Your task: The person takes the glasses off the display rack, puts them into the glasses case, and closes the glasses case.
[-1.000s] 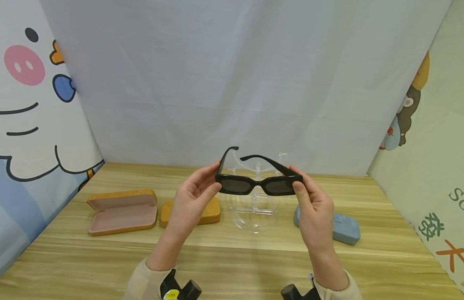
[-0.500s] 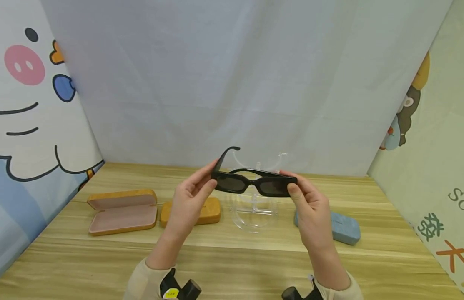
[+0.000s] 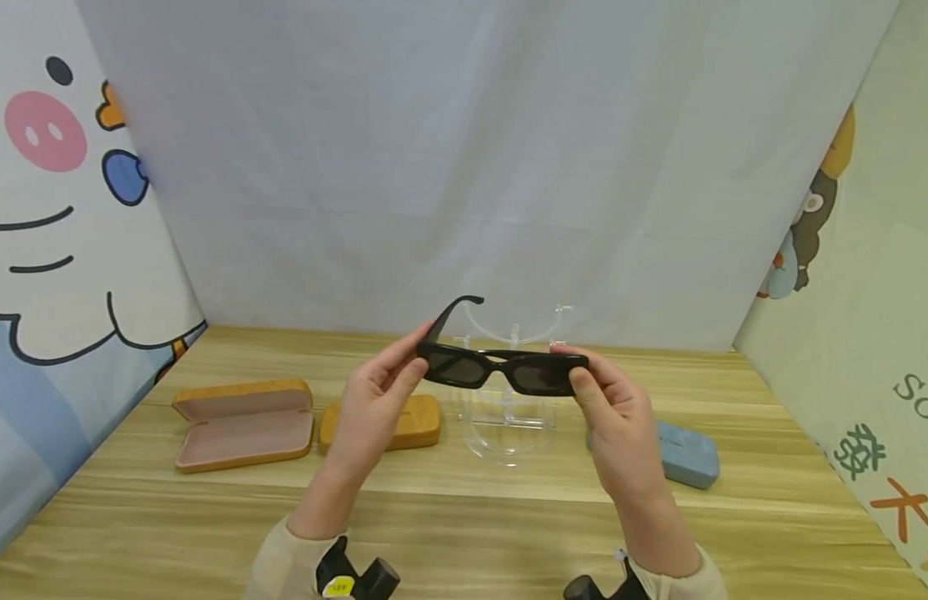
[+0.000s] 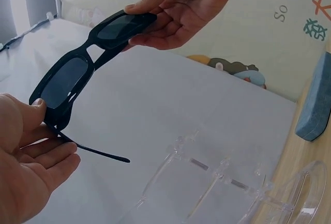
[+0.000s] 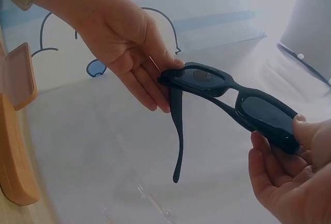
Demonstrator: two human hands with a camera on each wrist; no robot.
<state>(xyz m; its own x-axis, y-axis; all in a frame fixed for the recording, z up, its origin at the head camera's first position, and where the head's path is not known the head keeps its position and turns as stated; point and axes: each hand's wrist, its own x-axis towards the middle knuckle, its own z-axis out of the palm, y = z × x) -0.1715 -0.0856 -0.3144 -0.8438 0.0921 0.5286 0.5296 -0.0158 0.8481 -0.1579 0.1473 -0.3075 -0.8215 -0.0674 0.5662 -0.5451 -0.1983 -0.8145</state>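
Black sunglasses (image 3: 501, 372) with dark rectangular lenses are held up in the air between both hands. My left hand (image 3: 373, 400) pinches the left end of the frame, thumb in front and fingers behind; the temple arm there sticks out, as the right wrist view shows with the sunglasses (image 5: 235, 92). My right hand (image 3: 617, 425) pinches the other end the same way, and the temple arm on that side lies folded in behind the lenses. Behind and below the sunglasses stands a clear acrylic display stand (image 3: 509, 454), partly hidden by them.
On the wooden table (image 3: 464, 533), an opened yellow glasses case (image 3: 246, 433) lies at the left. Next to it is a closed yellow case (image 3: 418, 423), partly behind my left hand. A blue case (image 3: 690, 454) sits at the right, partly behind my right hand. A white cloth (image 3: 464, 167) hangs at the back.
The temple arm on the right side has swung inward, from sticking out to folded behind the lenses. The sunglasses and both hands have shifted slightly left.
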